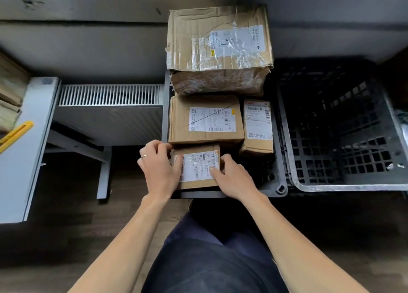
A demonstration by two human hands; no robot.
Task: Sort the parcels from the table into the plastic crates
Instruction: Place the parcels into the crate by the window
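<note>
The left hand (161,168) and the right hand (235,179) grip the small brown white-labelled cardboard parcel (198,167) by its sides, at the near end of the dark plastic crate (280,189). Placing looks nearly done — next, I think, let go and fetch another from the grey table (19,171).

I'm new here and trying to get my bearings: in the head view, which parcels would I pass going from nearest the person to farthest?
The small parcel, gripped by the left hand and right hand → mid-sized labelled box → large crumpled taped box.
</note>
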